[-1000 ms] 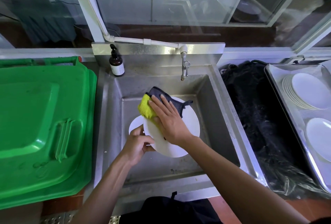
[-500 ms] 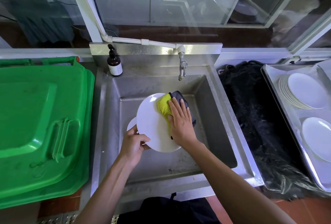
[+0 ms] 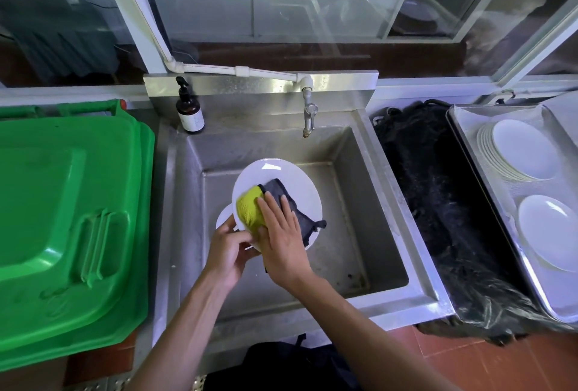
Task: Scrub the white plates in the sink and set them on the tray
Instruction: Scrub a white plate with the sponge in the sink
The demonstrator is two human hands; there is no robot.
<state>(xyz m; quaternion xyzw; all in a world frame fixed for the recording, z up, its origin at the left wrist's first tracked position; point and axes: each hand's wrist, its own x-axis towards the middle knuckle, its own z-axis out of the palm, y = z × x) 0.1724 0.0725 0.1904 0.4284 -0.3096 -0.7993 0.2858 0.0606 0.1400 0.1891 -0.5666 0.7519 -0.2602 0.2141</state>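
Over the steel sink [image 3: 369,190] my left hand [image 3: 230,250] grips the near rim of a white plate [image 3: 275,173], holding it tilted. My right hand [image 3: 280,234] presses a yellow and dark grey scrubbing cloth [image 3: 250,207] flat against the plate's face, fingers straight. Another white plate [image 3: 223,218] lies below in the sink, mostly hidden by the held one. On the right, a metal tray [image 3: 463,140] carries a stack of white plates [image 3: 519,149] and a single white plate [image 3: 547,231].
A tap [image 3: 309,112] hangs over the sink's back edge, with a brown soap pump bottle [image 3: 189,112] at the back left corner. A large green bin lid [image 3: 62,218] fills the left. A black plastic-lined bin [image 3: 438,203] sits between sink and tray.
My right hand has slid the cloth from the plate's right edge toward its lower left. The plate has turned to face more toward me, still held by my left hand.
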